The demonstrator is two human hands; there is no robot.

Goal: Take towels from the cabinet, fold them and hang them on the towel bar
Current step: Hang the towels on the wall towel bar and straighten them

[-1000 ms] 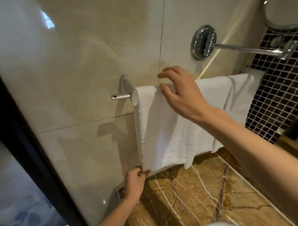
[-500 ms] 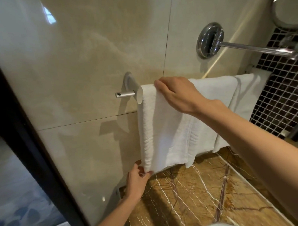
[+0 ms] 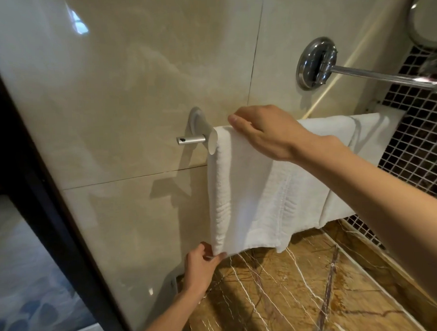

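Note:
A white folded towel (image 3: pixel 250 196) hangs over the towel bar, whose metal end bracket (image 3: pixel 199 133) sticks out of the beige wall. A second white towel (image 3: pixel 367 135) hangs on the same bar further right, partly behind my right arm. My right hand (image 3: pixel 265 131) lies on top of the near towel at the bar, fingers curled over its upper edge. My left hand (image 3: pixel 203 265) pinches the towel's lower left corner from below. The bar itself is hidden under the towels.
A chrome arm on a round wall mount (image 3: pixel 316 63) juts out to the right above the towels. A brown veined marble counter (image 3: pixel 291 299) lies below. Dark mosaic tile (image 3: pixel 417 148) covers the right wall. A dark door frame (image 3: pixel 40 208) runs down the left.
My right hand came down from hovering above the bar onto the towel's top edge and stays there. My left hand keeps its pinch on the bottom corner.

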